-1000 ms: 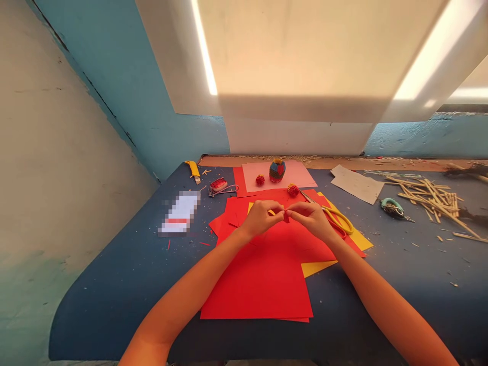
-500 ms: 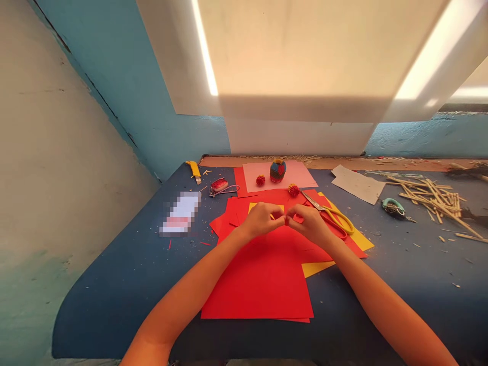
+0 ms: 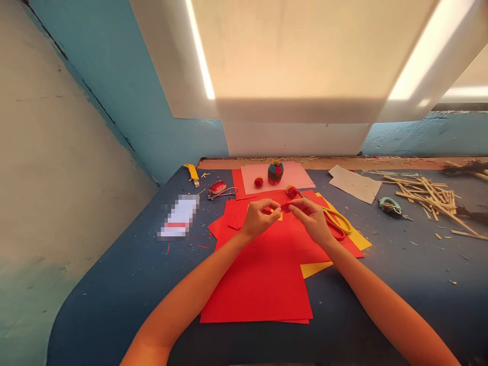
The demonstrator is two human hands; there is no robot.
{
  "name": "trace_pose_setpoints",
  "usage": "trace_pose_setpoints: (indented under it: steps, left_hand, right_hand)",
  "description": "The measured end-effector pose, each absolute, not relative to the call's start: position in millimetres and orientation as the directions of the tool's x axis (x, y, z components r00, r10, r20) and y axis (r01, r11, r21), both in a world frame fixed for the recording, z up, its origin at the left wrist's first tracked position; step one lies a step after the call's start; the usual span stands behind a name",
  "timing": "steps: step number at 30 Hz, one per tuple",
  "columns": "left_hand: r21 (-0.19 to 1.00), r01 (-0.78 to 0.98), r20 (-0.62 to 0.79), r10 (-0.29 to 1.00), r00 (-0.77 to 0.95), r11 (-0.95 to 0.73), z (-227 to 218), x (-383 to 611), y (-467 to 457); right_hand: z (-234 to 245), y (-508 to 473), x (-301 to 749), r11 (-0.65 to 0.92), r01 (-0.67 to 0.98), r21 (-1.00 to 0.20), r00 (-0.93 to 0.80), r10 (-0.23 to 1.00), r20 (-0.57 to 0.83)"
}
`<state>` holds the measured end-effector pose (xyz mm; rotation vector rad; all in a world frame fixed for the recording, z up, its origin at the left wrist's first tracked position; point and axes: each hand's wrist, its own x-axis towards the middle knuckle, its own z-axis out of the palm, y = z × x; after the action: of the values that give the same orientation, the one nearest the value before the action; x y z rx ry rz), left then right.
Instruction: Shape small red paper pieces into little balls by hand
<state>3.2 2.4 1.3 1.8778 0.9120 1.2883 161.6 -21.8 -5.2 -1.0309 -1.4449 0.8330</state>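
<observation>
We pinch a small red paper piece (image 3: pixel 286 207) between left hand (image 3: pixel 260 217) and right hand (image 3: pixel 312 218); yellow scissors (image 3: pixel 335 219) lie just beside, on the counter (image 3: pixel 125 274)

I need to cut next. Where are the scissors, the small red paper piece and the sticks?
scissors (image 3: pixel 337 219): head view, on the yellow handle loop.
small red paper piece (image 3: pixel 286 206): head view, on the strip between the fingertips.
sticks (image 3: pixel 430 193): head view, middle of the pile.

Two hands: left hand (image 3: pixel 258 218), right hand (image 3: pixel 313 219). One pair of yellow scissors (image 3: pixel 337 219). Three small paper balls (image 3: pixel 292 191). One yellow utility knife (image 3: pixel 192 173). One pile of sticks (image 3: pixel 429 195).
</observation>
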Motion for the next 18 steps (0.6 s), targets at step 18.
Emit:
trace_pose_setpoints:
  steps: [18]
  left_hand:
    - [0.834,0.163,0.464,0.831,0.306,-0.526,1.6,1.6,1.1]
  right_hand:
    - [-3.2,-23.3,159.1,0.225,-0.017,-0.974,-0.007,0.974,0.225]
